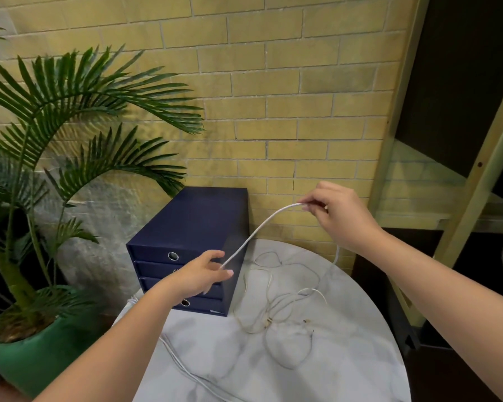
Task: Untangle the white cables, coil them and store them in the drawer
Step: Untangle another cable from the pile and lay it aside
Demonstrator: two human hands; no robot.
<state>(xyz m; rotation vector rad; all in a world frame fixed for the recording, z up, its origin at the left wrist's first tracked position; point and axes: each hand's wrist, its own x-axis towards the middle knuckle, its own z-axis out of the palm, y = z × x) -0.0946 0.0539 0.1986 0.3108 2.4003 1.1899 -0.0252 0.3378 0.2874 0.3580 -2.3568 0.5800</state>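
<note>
A thick white cable (256, 232) stretches in the air between my two hands. My left hand (204, 275) pinches its lower end in front of the dark blue drawer unit (192, 224). Up near the brick wall, my right hand (336, 214) grips the cable's upper part, and the cable hangs down behind that wrist. A tangle of thin white cables (279, 311) lies on the round marble table (346, 358), right of the drawer unit. Another white cable (180, 364) runs along the table's left edge under my left forearm. All drawers look closed.
A potted palm in a green pot (26, 355) stands left of the table. A wooden shelf frame (471, 175) rises on the right. The drawer unit stands at the table's back left against the brick wall.
</note>
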